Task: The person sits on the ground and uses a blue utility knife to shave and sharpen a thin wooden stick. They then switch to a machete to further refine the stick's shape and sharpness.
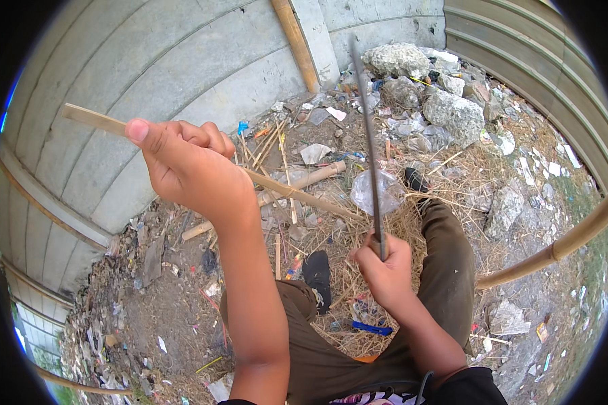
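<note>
rubble ahead, wall left; knees perhaps crowding

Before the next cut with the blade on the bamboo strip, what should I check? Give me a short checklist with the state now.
1. Left hand grips the bamboo strip firmly: ok, fingers are closed around it.
2. Right hand holds the blade securely: ok, fist closed at its lower end.
3. Blade meets the strip: cannot tell; they cross in the picture, but contact is not clear.
4. Left fingers away from the blade: ok, the hand is well left of it.
5. Legs out of the blade's path: not ok, both lie right below the hands.
6. Ground free of clutter: not ok, straw, rocks and litter lie around.
</note>
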Motion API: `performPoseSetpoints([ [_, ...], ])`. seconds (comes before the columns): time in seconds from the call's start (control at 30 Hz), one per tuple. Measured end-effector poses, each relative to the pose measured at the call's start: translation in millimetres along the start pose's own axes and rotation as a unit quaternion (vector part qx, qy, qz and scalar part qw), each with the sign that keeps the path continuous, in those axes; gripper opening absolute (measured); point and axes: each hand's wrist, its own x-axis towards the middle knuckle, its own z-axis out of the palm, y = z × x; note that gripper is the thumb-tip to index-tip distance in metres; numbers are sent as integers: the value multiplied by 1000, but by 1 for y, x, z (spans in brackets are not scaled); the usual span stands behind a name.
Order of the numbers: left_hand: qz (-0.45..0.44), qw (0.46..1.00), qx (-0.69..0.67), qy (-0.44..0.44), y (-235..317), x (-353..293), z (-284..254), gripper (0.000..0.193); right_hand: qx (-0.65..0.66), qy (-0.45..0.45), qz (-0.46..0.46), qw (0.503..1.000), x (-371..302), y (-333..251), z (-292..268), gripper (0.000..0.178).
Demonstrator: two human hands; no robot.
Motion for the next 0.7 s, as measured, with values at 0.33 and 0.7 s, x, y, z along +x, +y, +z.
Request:
performPoseSetpoints([
  [0.33, -15, 999, -43, -8, -1, 1, 12, 57, -12, -16, 133, 991, 9, 37, -15, 21],
  [0.7, -66, 991, -97, -70, -2, -8, 11, 59, 52, -124, 105, 985, 10, 13, -7, 21],
])
